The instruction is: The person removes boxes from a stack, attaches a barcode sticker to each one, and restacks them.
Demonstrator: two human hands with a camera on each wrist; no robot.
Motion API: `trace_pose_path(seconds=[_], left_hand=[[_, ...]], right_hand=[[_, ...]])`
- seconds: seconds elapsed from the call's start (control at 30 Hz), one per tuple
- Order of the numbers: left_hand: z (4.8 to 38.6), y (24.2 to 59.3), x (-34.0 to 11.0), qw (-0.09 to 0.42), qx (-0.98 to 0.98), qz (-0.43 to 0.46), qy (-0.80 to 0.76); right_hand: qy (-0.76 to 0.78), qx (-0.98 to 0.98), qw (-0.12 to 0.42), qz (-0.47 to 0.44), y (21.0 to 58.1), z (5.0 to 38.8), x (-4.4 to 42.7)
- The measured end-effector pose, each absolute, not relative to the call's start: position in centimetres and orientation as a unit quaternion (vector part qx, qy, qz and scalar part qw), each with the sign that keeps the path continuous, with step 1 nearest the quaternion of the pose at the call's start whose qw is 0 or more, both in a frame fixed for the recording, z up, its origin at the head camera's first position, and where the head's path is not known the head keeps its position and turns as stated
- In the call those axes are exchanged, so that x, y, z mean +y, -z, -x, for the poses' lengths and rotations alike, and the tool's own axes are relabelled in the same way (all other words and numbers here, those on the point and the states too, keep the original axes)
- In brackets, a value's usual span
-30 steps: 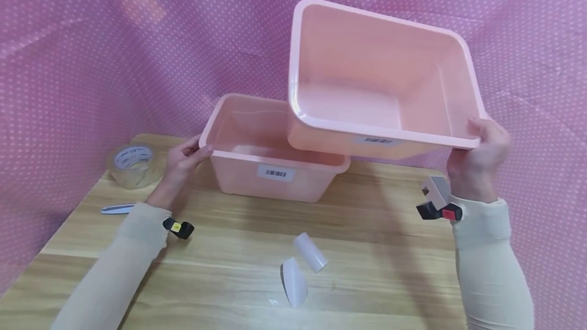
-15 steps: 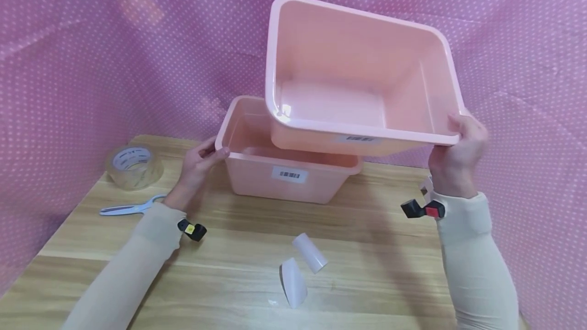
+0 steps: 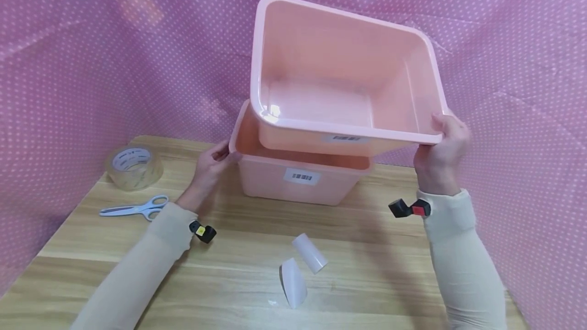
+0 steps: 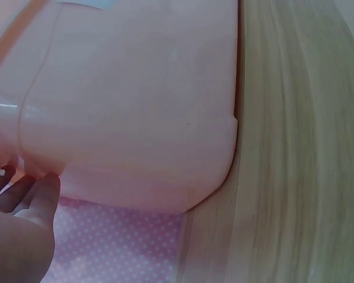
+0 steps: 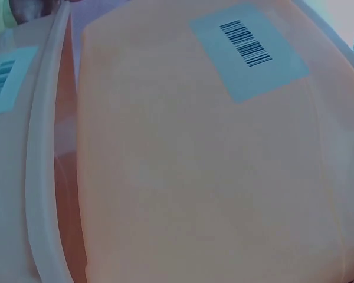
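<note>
In the head view, a pink plastic bin point(image 3: 298, 187) with a barcode label stands on the table. My left hand point(image 3: 208, 172) grips its left rim at the front corner; the left wrist view has the fingers at the bin point(image 4: 135, 112) too. A second pink bin point(image 3: 339, 39) is held up by my right hand point(image 3: 442, 152), thumb inside the rim and the fingers underneath hidden. It is tilted so its inside faces me, its lower part overlapping the standing bin's opening. The right wrist view shows the raised bin's labelled side point(image 5: 194, 165) beside the lower bin's rim point(image 5: 44, 153).
At the left of the wooden table point(image 3: 220, 269) lie a roll of clear packing tape point(image 3: 134, 169) and light-blue scissors point(image 3: 137, 210). A small white tube point(image 3: 310, 252) and a curled white piece point(image 3: 293, 283) lie in front. Pink dotted cloth point(image 3: 183, 39) hangs behind and at the sides.
My right hand has carried the raised bin leftward over the standing one. The standing bin and my left hand have shifted right, uncovering the scissors' handles.
</note>
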State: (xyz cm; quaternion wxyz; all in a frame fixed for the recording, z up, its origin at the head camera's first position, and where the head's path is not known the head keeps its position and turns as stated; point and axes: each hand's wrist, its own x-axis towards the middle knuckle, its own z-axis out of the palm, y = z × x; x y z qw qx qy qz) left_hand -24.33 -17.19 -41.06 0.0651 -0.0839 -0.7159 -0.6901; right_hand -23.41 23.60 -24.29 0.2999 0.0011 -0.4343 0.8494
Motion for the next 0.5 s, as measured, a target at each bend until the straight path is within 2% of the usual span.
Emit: trace_pose_path(seconds=[0.5], left_hand=[[24.3,41.1,-16.8,0.063,-0.74,0.103,0.662]], right_hand=[[-0.83,-0.469,0.301,-0.001,25.6,23.6,22.3]])
